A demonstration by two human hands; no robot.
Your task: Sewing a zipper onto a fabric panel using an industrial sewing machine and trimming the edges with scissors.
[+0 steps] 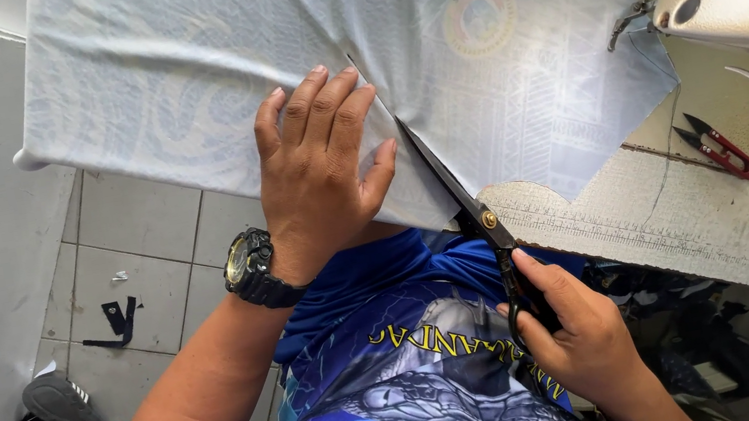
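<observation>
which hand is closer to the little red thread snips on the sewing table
Right. The right hand, gripping the black scissors, sits below and left of the red thread snips. The left hand, flat on the pale fabric, is farther left.

Left hand [320,174] flat on pale printed fabric [171,82], scissors [467,215] (black-handled) in right hand [572,330].
</observation>
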